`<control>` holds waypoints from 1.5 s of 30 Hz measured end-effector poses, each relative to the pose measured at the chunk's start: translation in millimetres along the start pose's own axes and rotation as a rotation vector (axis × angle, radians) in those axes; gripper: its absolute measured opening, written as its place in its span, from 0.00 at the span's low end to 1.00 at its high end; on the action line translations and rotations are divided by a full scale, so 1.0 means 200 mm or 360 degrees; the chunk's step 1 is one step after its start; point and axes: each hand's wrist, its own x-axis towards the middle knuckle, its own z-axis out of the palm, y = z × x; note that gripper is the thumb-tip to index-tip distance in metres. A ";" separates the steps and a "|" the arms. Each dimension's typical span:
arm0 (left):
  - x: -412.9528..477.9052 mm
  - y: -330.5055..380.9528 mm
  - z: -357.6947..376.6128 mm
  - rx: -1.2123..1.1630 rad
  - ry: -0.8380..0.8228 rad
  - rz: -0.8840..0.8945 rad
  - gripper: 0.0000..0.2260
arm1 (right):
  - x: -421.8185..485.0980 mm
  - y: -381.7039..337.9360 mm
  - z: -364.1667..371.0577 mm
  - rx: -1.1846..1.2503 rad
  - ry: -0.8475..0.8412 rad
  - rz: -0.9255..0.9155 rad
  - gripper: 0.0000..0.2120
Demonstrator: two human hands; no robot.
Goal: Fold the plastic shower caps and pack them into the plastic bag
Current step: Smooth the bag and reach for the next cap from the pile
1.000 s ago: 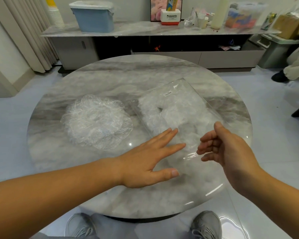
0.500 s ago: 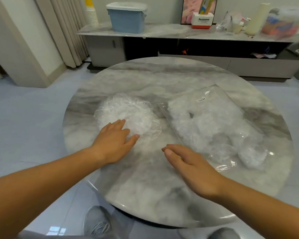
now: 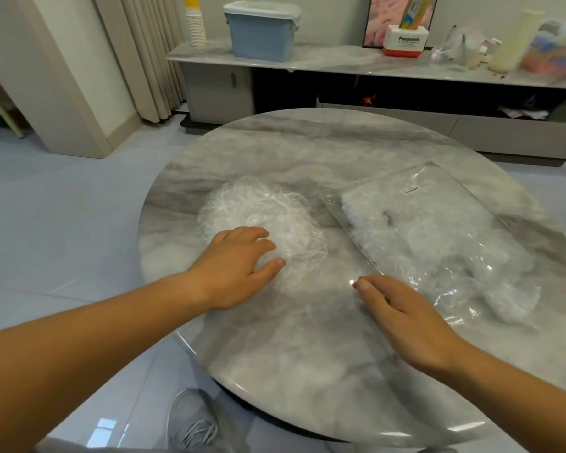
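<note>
The shower caps (image 3: pixel 262 217) toward the left edge of the tabletop (image 3: pixel 307 354) are gripped by curled fingers of the left hand (image 3: pixel 236 269); the right hand (image 3: pixel 406 315) is held relaxed and empty. One cap apparently needs separating for folding.

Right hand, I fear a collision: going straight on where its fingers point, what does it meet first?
Probably the near right edge of the shower cap pile, past bare table; depth is unclear.
</note>
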 end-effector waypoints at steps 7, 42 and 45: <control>-0.04 0.01 0.06 0.0055 -0.0219 0.0031 0.40 | -0.03 0.01 0.01 -0.0013 -0.0062 -0.0082 0.26; -0.40 0.20 0.08 -0.0427 -0.0403 0.0566 0.27 | -0.20 0.04 0.03 -0.0006 -0.0558 -0.0548 0.22; -0.37 0.20 0.10 -0.0609 -0.0402 0.0459 0.22 | -0.19 0.05 0.06 -0.0194 -0.0632 -0.0582 0.26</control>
